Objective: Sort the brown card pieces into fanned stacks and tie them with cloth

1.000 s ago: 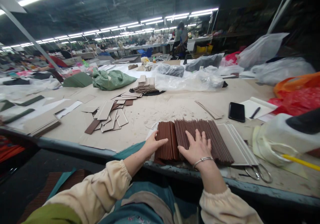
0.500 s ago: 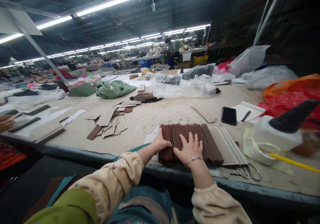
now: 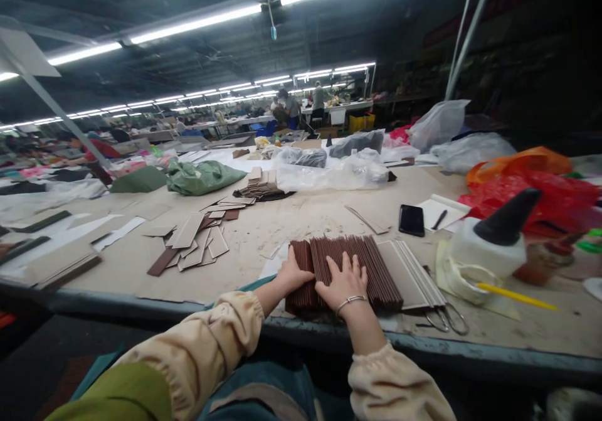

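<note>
A tight row of thin dark-brown panels, standing on edge, sits at the table's front edge. My left hand spans a smaller bundle of brown panels at the row's left end, fingers at its far left side and thumb in the gap on its right. My right hand lies on the larger part of the row, fingers spread flat over the top edges. Beige flat panels lean against the row's right side. Metal scissor handles poke out beside them.
Loose beige and brown pieces are scattered to the left. On the right are a black phone, a notepad with a pen, a white bottle with a black nozzle, a tape roll and red plastic bags.
A gap has widened between the left bundle and the rest of the row, with my left hand around that bundle. The camera view has turned slightly right.
</note>
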### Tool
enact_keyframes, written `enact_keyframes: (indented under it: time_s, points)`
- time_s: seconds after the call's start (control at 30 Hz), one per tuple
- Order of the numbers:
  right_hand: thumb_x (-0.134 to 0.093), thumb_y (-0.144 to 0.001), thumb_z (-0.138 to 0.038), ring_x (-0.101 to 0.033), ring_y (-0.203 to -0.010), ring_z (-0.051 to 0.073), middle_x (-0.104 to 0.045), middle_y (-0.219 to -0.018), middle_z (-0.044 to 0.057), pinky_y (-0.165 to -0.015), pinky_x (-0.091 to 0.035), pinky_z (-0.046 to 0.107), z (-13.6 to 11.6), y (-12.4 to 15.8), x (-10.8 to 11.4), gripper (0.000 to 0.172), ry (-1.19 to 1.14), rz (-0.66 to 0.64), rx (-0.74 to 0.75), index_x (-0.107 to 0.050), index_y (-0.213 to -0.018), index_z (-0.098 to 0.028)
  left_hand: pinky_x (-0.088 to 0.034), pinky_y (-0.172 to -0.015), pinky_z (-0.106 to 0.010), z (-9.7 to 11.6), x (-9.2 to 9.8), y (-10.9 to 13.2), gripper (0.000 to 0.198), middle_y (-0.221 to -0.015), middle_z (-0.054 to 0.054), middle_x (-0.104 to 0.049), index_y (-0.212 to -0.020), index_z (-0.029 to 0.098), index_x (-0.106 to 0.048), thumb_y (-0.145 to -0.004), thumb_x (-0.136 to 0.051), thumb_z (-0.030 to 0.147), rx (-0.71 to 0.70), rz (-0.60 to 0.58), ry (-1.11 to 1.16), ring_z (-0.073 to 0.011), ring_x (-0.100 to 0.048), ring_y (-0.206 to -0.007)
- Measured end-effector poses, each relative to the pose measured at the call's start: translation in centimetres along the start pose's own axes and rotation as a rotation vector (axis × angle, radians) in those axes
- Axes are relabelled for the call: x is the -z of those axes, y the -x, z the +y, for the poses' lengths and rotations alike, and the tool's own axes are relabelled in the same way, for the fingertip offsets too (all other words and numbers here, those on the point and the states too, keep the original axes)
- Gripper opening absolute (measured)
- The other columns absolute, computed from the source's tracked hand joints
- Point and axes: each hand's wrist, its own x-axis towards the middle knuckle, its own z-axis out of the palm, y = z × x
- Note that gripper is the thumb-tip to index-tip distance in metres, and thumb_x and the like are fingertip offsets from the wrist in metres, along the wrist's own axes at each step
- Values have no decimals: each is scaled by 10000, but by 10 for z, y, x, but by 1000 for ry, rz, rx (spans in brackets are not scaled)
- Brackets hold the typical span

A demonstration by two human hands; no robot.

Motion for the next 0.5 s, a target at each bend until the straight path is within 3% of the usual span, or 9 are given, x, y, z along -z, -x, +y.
enact_keyframes:
  time_s: [0.13,0.2,0.3,0.4,0.5]
  points:
    - [-538,-752,-479,-198,-1394,391,-305,-1501,154,-1084,-178,549,4,-1,-12,667,60,68,25,-458,-1376,-257,-413,-954,-468,3,2,2,1199,-1229,-201,-568,-1476,146,-96,-518,-789,347,50,2,-172,-391,-553,-1129]
    - [-511,-761,-501,-214,-1387,399,-320,-1489,163,-1069,-210,556,10,-5,-21,666,97,87,30,-460,-1377,-253,-430,-940,-463,1,4,3,1194,-1236,-188,-564,-1463,172,-159,-478,-809,354,84,-1,-85,-391,-552,-1124]
    - [-475,-759,-570,-255,-1375,395,-341,-1479,151,-1049,-258,549,18,-14,-35,688,143,98,43,-451,-1382,-278,-499,-842,-418,-4,12,3,1123,-1208,-149,-578,-1401,211,-286,-416,-824,268,89,-16,238,-351,-578,-1077]
    - [-452,-756,-603,-287,-1363,387,-365,-1467,139,-1044,-280,529,24,-18,-45,694,182,154,66,-459,-1377,-293,-535,-719,-372,-8,36,10,1063,-1150,-108,-601,-1377,242,-306,-431,-789,185,54,-106,563,-296,-620,-982]
    - [-451,-747,-615,-296,-1359,383,-382,-1457,133,-1039,-292,523,28,-18,-48,707,209,183,71,-461,-1376,-294,-541,-683,-354,-9,79,17,1131,-1092,-91,-616,-1419,248,-214,-453,-795,164,61,-144,597,-262,-636,-912]
